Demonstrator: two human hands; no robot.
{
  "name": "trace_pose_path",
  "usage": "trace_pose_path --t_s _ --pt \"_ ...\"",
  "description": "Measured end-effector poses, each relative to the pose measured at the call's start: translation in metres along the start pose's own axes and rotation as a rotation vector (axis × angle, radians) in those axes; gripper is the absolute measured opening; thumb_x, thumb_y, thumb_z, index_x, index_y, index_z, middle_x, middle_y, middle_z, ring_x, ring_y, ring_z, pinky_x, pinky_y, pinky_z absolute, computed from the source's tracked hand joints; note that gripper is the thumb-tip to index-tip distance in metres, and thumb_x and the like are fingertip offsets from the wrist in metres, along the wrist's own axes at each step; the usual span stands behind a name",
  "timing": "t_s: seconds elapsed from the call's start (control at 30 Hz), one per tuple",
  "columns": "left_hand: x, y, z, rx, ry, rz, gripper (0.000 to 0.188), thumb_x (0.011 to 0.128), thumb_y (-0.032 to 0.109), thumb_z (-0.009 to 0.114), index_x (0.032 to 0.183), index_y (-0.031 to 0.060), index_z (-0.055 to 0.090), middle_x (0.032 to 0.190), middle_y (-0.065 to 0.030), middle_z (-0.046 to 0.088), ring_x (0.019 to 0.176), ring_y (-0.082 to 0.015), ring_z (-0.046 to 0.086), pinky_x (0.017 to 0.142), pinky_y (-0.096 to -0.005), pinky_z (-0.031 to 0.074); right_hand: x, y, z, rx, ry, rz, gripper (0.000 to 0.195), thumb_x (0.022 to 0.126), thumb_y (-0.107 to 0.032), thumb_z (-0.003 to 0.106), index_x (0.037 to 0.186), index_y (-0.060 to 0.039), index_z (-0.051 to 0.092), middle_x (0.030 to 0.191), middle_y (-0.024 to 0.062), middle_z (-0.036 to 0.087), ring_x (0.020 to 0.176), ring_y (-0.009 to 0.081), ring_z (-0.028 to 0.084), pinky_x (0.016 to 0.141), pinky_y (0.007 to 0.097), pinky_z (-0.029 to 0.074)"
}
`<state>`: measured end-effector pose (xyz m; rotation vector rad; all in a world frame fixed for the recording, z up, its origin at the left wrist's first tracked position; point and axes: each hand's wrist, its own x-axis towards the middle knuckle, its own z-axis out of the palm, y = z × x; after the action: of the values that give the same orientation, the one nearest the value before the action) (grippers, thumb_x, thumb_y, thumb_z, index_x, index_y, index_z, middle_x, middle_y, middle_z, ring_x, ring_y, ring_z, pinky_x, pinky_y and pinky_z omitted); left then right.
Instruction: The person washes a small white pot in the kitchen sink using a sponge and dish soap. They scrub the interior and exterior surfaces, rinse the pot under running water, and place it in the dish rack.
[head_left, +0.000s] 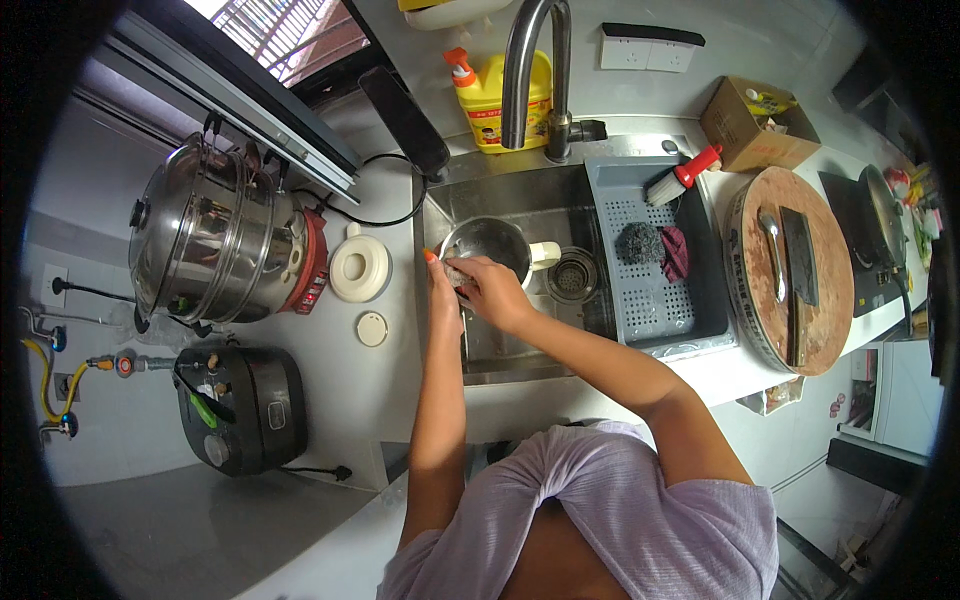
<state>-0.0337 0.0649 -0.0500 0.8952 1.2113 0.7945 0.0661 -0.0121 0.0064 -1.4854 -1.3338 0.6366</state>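
Observation:
In the stainless steel sink (525, 352) is an open kettle or pot with a metal inside (487, 240) and a cream handle (545, 255). My right hand (491, 289) grips a small greyish scrubber or cloth (455, 276) at the vessel's left rim. My left hand (442, 289) is at that same rim, its fingers beside the scrubber; whether it grips the rim is hard to see. A cream lid (360, 268) and a small round cream cap (372, 328) lie on the counter left of the sink.
The steel faucet (516, 82) arches over the sink. A grey drain basket (641, 300) holds a steel wool scrubber (640, 243). At the right, a cleaver (799, 255) and a spoon (772, 247) lie on a round chopping board (757, 322). A steamer (225, 232) and a rice cooker (247, 412) stand left.

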Motion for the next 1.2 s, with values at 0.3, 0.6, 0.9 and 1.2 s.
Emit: trace_pose_path --t_s 0.3,0.6,0.9,1.2 --pt "-0.002 0.001 0.004 0.134 -0.057 0.067 0.082 0.087 0.071 0.030 0.139 0.0080 0.037 0.135 -0.0121 0.043 0.122 -0.0248 0.042 0.094 -0.0379 0.039 0.010 0.008 0.004 -0.135 0.253 -0.230 0.035 0.070 0.004 0.064 0.104 -0.0052 0.060 0.090 0.0124 0.058 0.083 0.0326 0.057 0.070 0.0392 0.047" --pt "-0.026 0.020 0.020 0.229 0.032 0.067 0.074 0.092 0.061 0.033 0.143 0.0083 0.028 0.147 -0.0131 0.029 0.135 -0.0290 0.026 0.108 -0.0446 0.024 0.035 0.018 -0.014 -0.253 0.335 -0.220 0.031 0.070 -0.003 0.069 0.099 -0.0051 0.060 0.090 0.0122 0.058 0.083 0.0326 0.059 0.071 0.0376 0.048" --pt "-0.029 0.023 0.024 0.181 0.028 0.010 0.073 0.093 0.059 0.033 0.145 0.0092 0.024 0.150 -0.0112 0.024 0.137 -0.0263 0.023 0.109 -0.0466 0.022 0.033 0.029 -0.036 -0.322 0.429 -0.049 0.031 0.066 -0.005 0.070 0.094 -0.0043 0.057 0.088 0.0145 0.056 0.079 0.0348 0.059 0.069 0.0421 0.048" --pt "-0.002 0.005 0.010 0.182 0.009 0.046 0.075 0.091 0.061 0.035 0.145 0.0105 0.023 0.149 -0.0109 0.026 0.136 -0.0268 0.027 0.108 -0.0465 0.023 0.008 0.031 -0.050 -0.417 0.388 -0.020 0.029 0.067 -0.007 0.070 0.093 -0.0039 0.057 0.087 0.0140 0.056 0.078 0.0355 0.058 0.068 0.0420 0.048"
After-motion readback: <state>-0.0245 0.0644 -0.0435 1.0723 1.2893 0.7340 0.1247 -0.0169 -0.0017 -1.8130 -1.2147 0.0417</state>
